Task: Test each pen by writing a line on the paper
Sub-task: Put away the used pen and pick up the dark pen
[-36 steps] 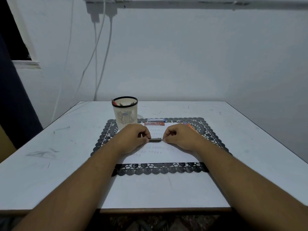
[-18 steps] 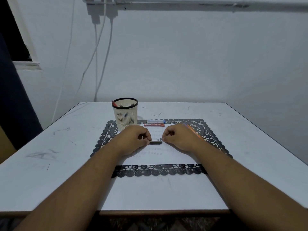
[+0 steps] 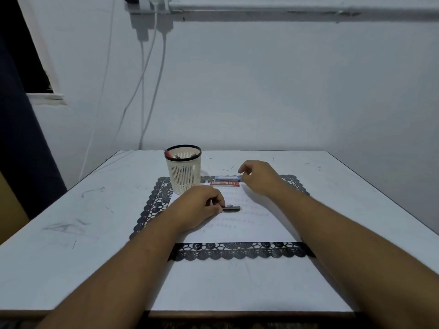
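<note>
Left hand: left hand (image 3: 198,206) rests on the paper (image 3: 240,222), fingers curled, pinching one end of a dark pen (image 3: 231,208).
Dark pen: lies level across the middle of the sheet, free end pointing to the person's right.
Right hand: right hand (image 3: 257,176) raised over the far edge of the paper, fingers loosely bent; thumb and forefinger close at the end of the blue pen (image 3: 226,178); contact cannot be told.
Other pens: blue pen and red pen (image 3: 224,183) lie side by side at the paper's far edge.
Paper: faint rows of marks; lies on a black lace mat (image 3: 237,252).
Holder: mesh pen cup (image 3: 184,170) at the mat's far left corner, pens inside.
Surface: white table (image 3: 71,257), scuffed.
</note>
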